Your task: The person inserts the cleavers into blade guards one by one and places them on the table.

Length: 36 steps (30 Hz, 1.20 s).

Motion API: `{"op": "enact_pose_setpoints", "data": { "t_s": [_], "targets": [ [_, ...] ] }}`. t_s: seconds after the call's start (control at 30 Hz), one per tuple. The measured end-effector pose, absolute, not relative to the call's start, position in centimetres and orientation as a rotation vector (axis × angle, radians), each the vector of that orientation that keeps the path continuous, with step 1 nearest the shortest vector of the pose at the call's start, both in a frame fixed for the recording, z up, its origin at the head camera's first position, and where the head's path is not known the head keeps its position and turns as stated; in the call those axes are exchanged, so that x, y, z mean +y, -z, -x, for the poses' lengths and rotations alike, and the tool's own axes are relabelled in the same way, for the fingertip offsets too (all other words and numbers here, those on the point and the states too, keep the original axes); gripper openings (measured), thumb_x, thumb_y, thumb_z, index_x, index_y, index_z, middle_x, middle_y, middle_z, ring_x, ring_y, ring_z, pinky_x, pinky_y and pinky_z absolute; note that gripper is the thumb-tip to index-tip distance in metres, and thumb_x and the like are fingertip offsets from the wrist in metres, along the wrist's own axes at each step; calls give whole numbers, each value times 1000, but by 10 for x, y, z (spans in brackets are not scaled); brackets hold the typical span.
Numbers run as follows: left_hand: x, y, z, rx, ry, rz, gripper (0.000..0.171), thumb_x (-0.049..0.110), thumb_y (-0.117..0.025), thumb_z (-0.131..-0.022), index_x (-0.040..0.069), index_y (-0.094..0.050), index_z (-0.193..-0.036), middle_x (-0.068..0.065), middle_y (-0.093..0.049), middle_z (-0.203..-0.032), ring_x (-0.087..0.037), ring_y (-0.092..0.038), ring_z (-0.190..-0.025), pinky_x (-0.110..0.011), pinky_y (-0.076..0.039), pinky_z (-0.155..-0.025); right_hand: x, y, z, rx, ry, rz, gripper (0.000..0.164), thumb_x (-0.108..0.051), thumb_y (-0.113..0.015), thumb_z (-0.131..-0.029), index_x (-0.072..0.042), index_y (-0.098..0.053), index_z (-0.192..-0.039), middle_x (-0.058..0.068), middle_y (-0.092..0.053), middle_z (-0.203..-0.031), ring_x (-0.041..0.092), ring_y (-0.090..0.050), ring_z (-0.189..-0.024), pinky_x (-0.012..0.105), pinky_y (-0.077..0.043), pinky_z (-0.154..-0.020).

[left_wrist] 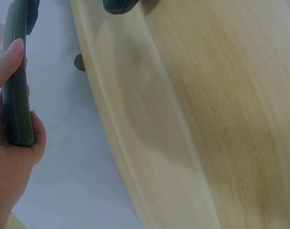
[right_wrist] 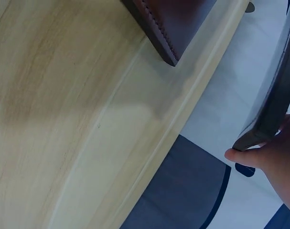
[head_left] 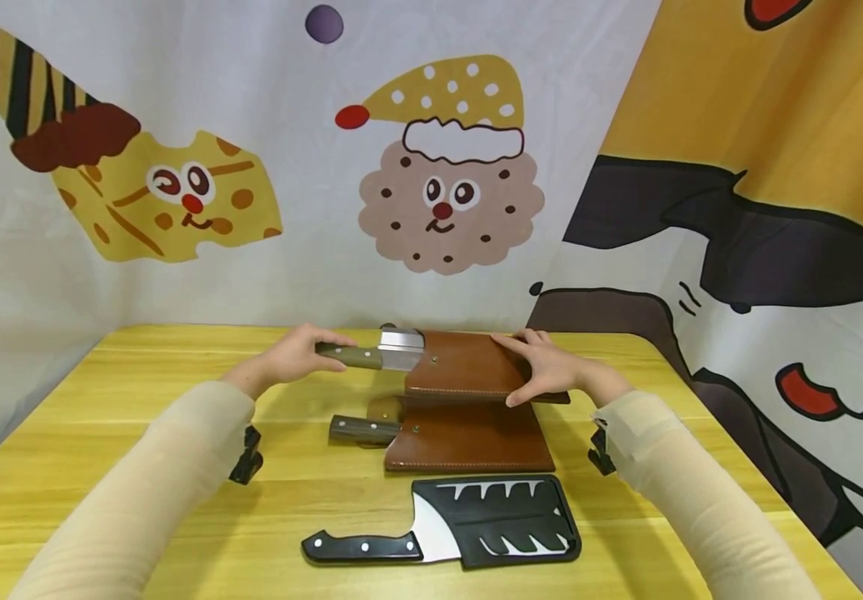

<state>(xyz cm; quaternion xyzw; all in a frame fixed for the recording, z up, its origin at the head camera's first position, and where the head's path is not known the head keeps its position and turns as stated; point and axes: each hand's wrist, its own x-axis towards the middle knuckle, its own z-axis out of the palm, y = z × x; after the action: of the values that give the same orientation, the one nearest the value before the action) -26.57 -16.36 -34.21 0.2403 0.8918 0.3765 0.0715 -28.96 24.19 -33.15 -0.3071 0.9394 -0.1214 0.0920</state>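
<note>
Toward the back of the table, my left hand [head_left: 298,354] grips the olive-green handle [head_left: 356,357] of a kitchen cleaver, thumb along it in the left wrist view. A strip of its silver blade [head_left: 401,348] shows; the rest is inside a brown leather sheath [head_left: 461,362]. My right hand [head_left: 555,368] holds the sheath's right end between thumb and fingers. Both wrist views show the cleaver and sheath raised off the table. Just nearer lies a second brown leather sheath [head_left: 469,442], with a dark cleaver handle [head_left: 362,429] sticking out leftward.
At the front lies a black-handled cleaver [head_left: 364,547] in a black blade guard [head_left: 506,521] with cut-outs. A tan piece [head_left: 383,408] shows behind the dark handle; its kind is unclear. The wood-grain table [head_left: 177,400] ends before a cartoon-printed cloth [head_left: 311,275].
</note>
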Motion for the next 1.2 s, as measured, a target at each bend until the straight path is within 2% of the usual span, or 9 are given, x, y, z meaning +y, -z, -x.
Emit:
{"op": "enact_pose_setpoints", "data": {
  "t_s": [0.37,0.7,0.9,1.2],
  "targets": [
    [-145,344,268,2661,-1127,-800,40,10,-68,-84,6,-62,-123,-18,-62,-121,-15,-58,-82,-29,-47,-72,223,331,290,2769,361,946,105,-50,-79,-65,-17,-26,-149,22,-26,-145,39,-27,-126,62,-34,-96],
    [-142,344,267,2654,-1132,-791,39,9,-67,-85,5,-62,-123,-18,-64,-118,-15,-59,-83,-29,-48,-72,219,330,289,2778,338,957,106,-49,-80,-64,-16,-27,-149,22,-26,-144,40,-27,-126,62,-34,-97],
    [-133,346,268,2640,-1123,-822,39,13,-69,-84,6,-63,-122,-17,-64,-116,-14,-57,-78,-28,-47,-67,210,331,287,2748,336,959,106,-51,-79,-66,-16,-24,-150,23,-27,-144,41,-26,-128,61,-34,-97],
    [-130,347,270,2619,-1117,-793,40,9,-68,-84,3,-61,-123,-17,-64,-115,-13,-55,-74,-27,-47,-67,208,332,289,2742,322,957,107,-50,-79,-65,-16,-24,-150,24,-26,-145,42,-26,-128,62,-33,-97]
  ]
}}
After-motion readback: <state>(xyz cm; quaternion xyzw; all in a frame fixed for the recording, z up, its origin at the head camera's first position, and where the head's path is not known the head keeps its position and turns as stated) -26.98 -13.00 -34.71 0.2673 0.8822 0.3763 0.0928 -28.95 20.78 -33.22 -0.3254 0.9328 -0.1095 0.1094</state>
